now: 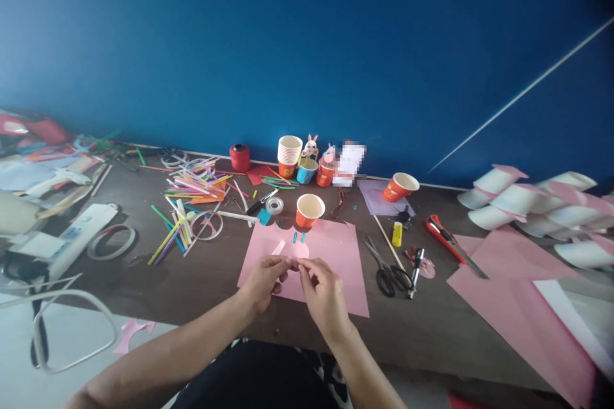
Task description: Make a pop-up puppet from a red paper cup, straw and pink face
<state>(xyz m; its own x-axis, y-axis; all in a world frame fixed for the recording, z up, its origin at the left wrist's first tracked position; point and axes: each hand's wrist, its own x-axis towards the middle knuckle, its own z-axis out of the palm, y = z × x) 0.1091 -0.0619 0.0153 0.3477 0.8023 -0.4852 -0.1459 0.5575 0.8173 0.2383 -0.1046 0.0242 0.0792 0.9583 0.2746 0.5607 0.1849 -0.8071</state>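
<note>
My left hand (265, 281) and my right hand (327, 294) meet fingertip to fingertip above a pink paper sheet (345, 262). Both are closed in a pinch around something too small to make out, partly hidden by the fingers. Just beyond them lies a round pink paper cutout (300, 249), with two small blue strips (294, 238) near its top. A narrow pale strip (279, 247) rests on the sheet to the left. At the sheet's far edge stands an orange paper cup (310, 212), upright.
Black scissors (386, 271), a glue stick (397, 234) and a red utility knife (453, 243) lie to the right. Colored strips (199, 182) are heaped left, near a tape roll (274, 206). Stacked cups (290, 156) stand by the blue wall. A power strip (79, 236) sits far left.
</note>
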